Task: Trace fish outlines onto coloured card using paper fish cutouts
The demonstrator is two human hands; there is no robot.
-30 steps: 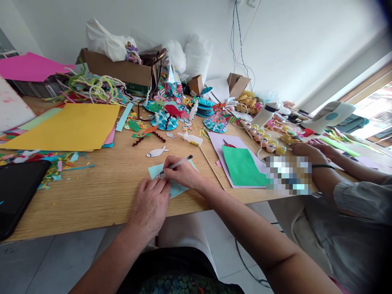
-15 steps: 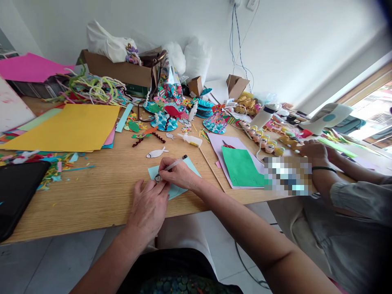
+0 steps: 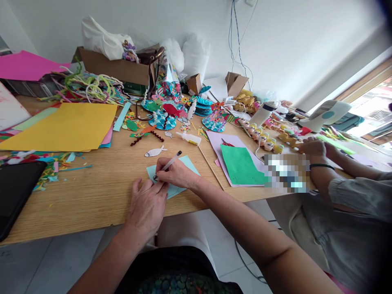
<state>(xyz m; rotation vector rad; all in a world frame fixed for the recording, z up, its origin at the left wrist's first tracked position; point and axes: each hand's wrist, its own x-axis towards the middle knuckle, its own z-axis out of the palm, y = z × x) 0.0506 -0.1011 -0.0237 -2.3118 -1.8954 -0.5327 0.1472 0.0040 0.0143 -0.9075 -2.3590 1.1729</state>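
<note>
My right hand (image 3: 175, 174) is closed around a clear-barrelled pen (image 3: 172, 160) with a dark end cap. The pen slants, its tip down near the left edge of a light blue paper sheet (image 3: 191, 165). Beside it my left hand (image 3: 149, 204) lies palm down, fingers stretched flat onto the paper's lower left, thumb apart. Whatever is under those fingertips is mostly hidden. Just beyond the paper rests a white fish cutout (image 3: 154, 152) with dark outlines. A thin wooden stick (image 3: 211, 168) lies to the right, with a glue bottle (image 3: 190, 139) above it.
Green paper (image 3: 241, 165) lies on a lilac sheet at right. Yellow sheets (image 3: 61, 126), paper scraps and a black tablet-like device (image 3: 20, 192) occupy the left. Decorated blue crafts (image 3: 162, 120) stand behind. A co-worker's hands (image 3: 314, 149) are at the right.
The pen has tilted a little and its upper end has shifted left and toward the table. My left hand stays pressed on the paper; the view has shifted slightly.
</note>
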